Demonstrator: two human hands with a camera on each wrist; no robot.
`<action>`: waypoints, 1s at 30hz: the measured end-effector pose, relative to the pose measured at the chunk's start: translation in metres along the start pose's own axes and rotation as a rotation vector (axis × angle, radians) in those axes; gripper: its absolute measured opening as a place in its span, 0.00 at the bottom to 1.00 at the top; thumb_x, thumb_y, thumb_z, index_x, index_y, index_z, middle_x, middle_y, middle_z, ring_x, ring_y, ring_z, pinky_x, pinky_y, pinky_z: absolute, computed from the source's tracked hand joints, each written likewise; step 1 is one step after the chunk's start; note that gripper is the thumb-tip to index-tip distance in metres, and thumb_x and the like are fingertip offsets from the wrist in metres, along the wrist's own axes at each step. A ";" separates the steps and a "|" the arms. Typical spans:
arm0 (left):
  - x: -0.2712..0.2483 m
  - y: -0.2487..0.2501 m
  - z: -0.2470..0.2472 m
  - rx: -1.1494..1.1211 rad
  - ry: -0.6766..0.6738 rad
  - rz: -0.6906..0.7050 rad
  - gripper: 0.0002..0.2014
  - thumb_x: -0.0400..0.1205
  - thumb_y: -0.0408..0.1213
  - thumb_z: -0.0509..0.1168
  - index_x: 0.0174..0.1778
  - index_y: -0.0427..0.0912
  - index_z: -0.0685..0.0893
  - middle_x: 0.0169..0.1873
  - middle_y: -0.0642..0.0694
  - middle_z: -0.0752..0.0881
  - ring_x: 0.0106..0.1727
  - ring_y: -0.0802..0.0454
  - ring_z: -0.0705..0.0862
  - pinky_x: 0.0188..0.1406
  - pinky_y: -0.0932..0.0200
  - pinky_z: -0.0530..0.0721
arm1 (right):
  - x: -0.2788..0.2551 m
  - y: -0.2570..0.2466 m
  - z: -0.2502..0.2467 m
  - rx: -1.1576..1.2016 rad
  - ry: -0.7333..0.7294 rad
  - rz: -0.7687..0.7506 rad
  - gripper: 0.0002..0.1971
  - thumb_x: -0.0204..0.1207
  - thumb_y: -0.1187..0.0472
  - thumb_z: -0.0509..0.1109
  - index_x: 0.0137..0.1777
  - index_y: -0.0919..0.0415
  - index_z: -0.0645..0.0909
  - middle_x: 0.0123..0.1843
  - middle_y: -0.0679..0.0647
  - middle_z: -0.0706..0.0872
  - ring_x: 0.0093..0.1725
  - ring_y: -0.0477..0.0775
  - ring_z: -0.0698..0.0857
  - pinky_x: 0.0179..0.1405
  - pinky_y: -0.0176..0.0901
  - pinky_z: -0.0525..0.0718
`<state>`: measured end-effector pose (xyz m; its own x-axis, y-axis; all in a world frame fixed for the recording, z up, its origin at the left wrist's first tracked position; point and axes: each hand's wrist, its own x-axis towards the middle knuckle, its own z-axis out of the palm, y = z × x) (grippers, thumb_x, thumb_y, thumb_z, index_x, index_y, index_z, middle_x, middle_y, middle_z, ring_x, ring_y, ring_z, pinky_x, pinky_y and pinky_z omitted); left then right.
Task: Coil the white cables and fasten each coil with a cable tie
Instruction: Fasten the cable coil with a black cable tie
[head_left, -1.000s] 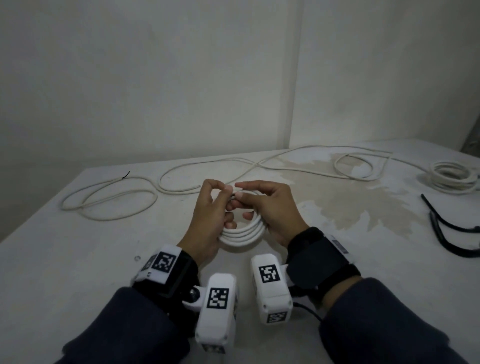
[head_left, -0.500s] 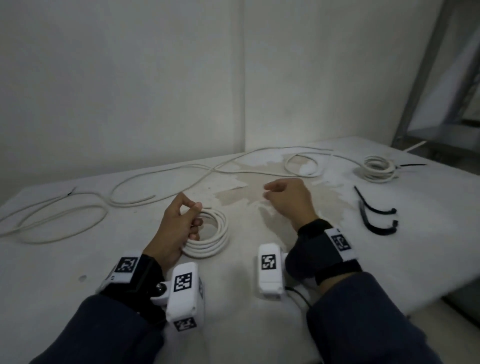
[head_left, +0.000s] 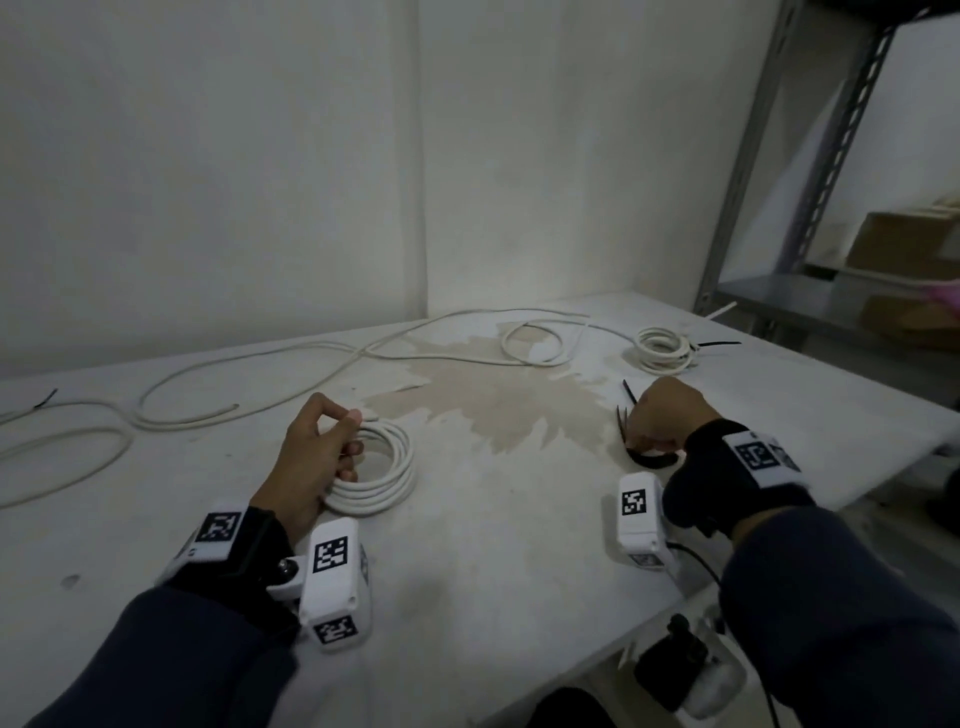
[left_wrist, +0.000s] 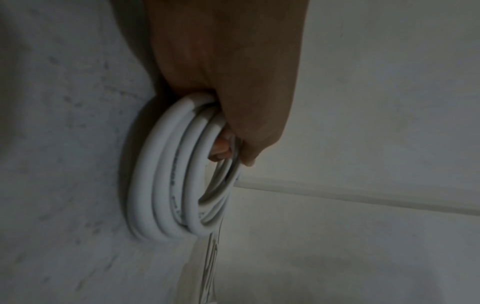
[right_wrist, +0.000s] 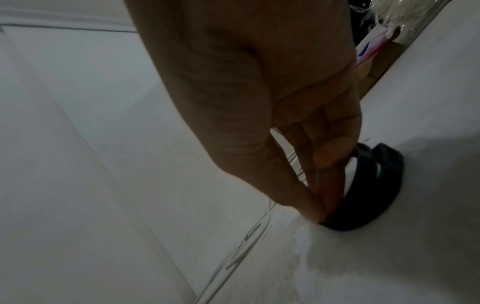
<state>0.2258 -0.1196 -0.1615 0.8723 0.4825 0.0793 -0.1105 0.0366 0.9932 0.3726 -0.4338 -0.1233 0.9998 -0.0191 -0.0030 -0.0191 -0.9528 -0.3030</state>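
A white cable coil lies on the table, and my left hand grips its near-left side with fingers curled through the loops. In the left wrist view the coil stands against the table surface with the left hand wrapped round its top. My right hand is down on the black cable ties at the right. In the right wrist view the thumb and fingers of that hand pinch one end of a curved black cable tie.
A long loose white cable snakes along the back of the table. Far right sits a smaller coil with a black tie tail sticking out. A brown stain marks the middle. A metal shelf with cardboard boxes stands beyond the table's right edge.
My right hand has let go of the coil and moved right onto the black cable ties. The left hand keeps the coil, now down on the table. The head view has swung right.
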 end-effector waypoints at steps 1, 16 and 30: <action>0.000 0.000 0.000 0.005 0.000 -0.002 0.12 0.86 0.32 0.60 0.37 0.42 0.69 0.28 0.38 0.72 0.19 0.54 0.62 0.15 0.69 0.64 | 0.000 -0.002 0.000 -0.002 0.006 0.000 0.11 0.72 0.59 0.72 0.40 0.65 0.74 0.41 0.60 0.79 0.39 0.59 0.77 0.34 0.39 0.72; -0.003 0.004 0.000 0.007 0.015 -0.013 0.11 0.86 0.33 0.60 0.37 0.42 0.69 0.26 0.39 0.73 0.19 0.54 0.65 0.16 0.69 0.66 | -0.018 -0.018 -0.011 0.001 0.030 0.003 0.17 0.65 0.62 0.78 0.32 0.62 0.69 0.33 0.54 0.74 0.41 0.59 0.78 0.35 0.41 0.74; -0.002 0.004 -0.008 -0.047 0.016 -0.061 0.13 0.86 0.33 0.60 0.36 0.42 0.68 0.26 0.40 0.71 0.15 0.56 0.62 0.14 0.68 0.65 | -0.055 -0.091 -0.013 0.468 -0.105 -0.257 0.08 0.65 0.66 0.78 0.42 0.70 0.86 0.31 0.58 0.82 0.30 0.55 0.81 0.23 0.33 0.73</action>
<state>0.2201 -0.1137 -0.1582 0.8704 0.4920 0.0175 -0.0804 0.1070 0.9910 0.3194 -0.3505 -0.0829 0.9674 0.2502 0.0393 0.2057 -0.6855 -0.6984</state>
